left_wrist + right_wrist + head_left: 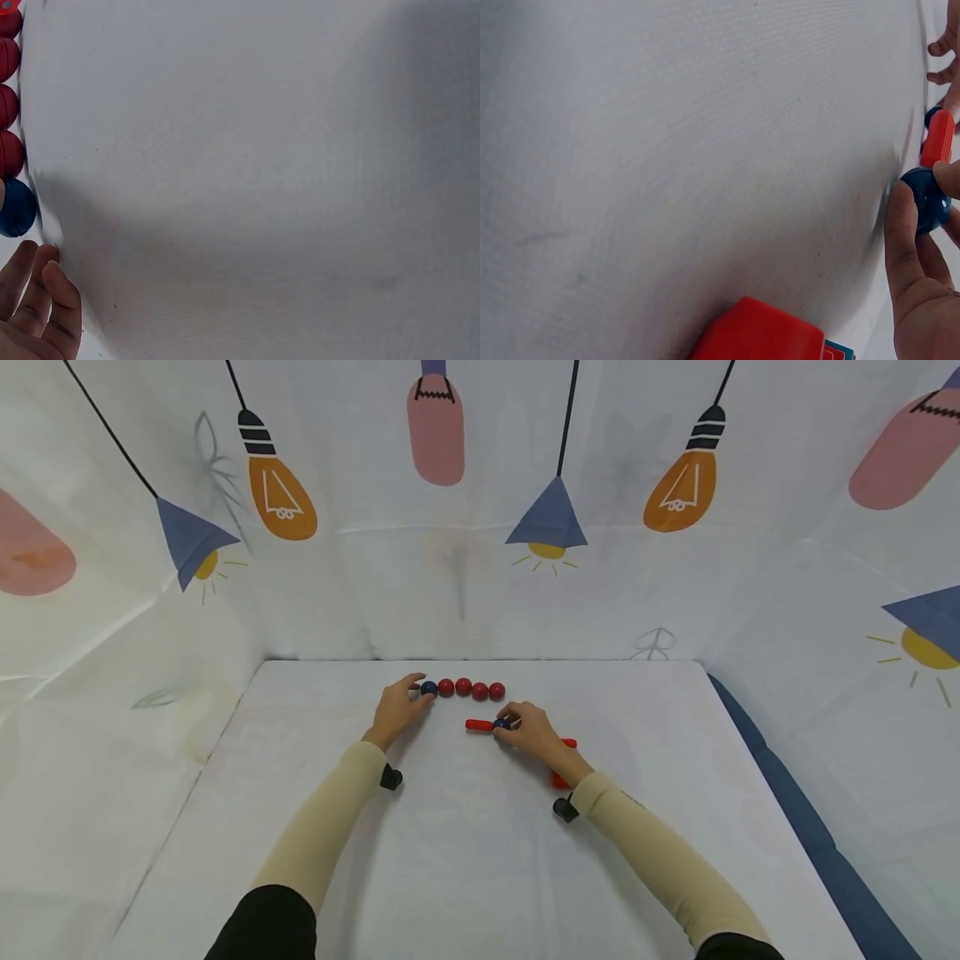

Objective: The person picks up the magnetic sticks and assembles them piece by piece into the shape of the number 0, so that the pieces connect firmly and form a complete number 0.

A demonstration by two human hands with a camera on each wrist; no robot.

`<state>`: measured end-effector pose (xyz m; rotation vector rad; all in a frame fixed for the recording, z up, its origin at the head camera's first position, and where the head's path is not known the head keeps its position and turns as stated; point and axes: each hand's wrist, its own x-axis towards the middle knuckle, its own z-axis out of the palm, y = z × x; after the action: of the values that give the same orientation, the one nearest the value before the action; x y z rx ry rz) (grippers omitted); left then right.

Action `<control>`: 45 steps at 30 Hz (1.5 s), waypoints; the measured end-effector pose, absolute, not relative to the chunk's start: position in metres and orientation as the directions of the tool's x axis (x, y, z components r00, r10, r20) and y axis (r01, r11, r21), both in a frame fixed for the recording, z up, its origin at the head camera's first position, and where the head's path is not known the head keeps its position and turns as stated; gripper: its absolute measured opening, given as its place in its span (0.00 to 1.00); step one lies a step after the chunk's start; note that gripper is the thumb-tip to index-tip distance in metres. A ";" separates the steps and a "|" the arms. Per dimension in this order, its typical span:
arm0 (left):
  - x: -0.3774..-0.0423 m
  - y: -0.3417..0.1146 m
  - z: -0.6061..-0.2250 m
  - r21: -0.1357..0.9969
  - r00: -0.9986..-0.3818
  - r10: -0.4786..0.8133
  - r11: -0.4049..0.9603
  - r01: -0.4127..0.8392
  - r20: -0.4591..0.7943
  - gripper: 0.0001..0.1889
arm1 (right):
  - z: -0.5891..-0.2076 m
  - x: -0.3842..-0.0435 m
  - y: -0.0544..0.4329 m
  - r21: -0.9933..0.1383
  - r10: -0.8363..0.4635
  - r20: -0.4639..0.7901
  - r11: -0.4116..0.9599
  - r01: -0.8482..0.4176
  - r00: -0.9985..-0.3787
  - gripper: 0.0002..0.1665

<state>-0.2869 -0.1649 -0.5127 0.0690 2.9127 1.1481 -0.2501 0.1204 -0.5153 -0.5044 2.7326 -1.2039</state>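
Near the back of the table, several red balls lie in a row with a blue ball at its left end. My left hand holds that blue ball between thumb and a finger; its other fingers show below the ball in the left wrist view. Slightly nearer and to the right, my right hand pinches a second blue ball between thumb and fingers. A red stick extends left from this ball; whether they are joined is hidden by the fingers.
Beneath the right wrist sits a red block-like piece with a teal part at its edge, partly covered by the arm. Another red piece pokes out beside the wrist. A white patterned sheet rises behind the white table.
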 end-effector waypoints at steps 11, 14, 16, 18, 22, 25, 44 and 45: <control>-0.288 -0.169 -0.512 0.679 -0.999 0.034 0.733 0.031 0.010 0.21 | -0.517 -0.249 0.118 -0.733 -0.336 0.020 0.636 -0.242 -0.942 0.15; -0.287 -0.168 -0.511 0.688 -1.000 0.012 0.726 0.004 -0.006 0.20 | -0.518 -0.248 0.119 -0.728 -0.340 0.020 0.640 -0.246 -0.940 0.15; -0.286 -0.167 -0.511 0.693 -1.000 0.002 0.721 -0.011 -0.017 0.20 | -0.518 -0.248 0.120 -0.726 -0.341 0.026 0.640 -0.252 -0.940 0.15; -0.286 -0.166 -0.511 0.694 -1.000 -0.002 0.720 -0.016 -0.021 0.20 | -0.518 -0.248 0.120 -0.727 -0.339 0.031 0.638 -0.254 -0.940 0.15; -0.286 -0.166 -0.512 0.692 -1.000 -0.001 0.722 -0.008 -0.011 0.20 | -0.517 -0.247 0.119 -0.730 -0.337 0.035 0.634 -0.254 -0.941 0.15; -0.286 -0.166 -0.514 0.695 -1.000 0.003 0.719 0.004 0.003 0.20 | -0.516 -0.247 0.119 -0.729 -0.335 0.035 0.636 -0.254 -0.941 0.15; -0.271 -0.179 -0.498 0.704 -0.997 0.053 0.705 0.082 0.063 0.20 | -0.517 -0.248 0.118 -0.731 -0.336 0.043 0.631 -0.259 -0.941 0.14; -0.270 -0.180 -0.497 0.709 -0.996 0.052 0.700 0.084 0.067 0.20 | -0.517 -0.248 0.118 -0.732 -0.336 0.044 0.630 -0.259 -0.941 0.14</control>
<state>-0.2704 -0.1800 -0.4970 0.1175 2.9345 1.2278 -0.2484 0.1184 -0.5167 -0.5036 2.7475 -1.2105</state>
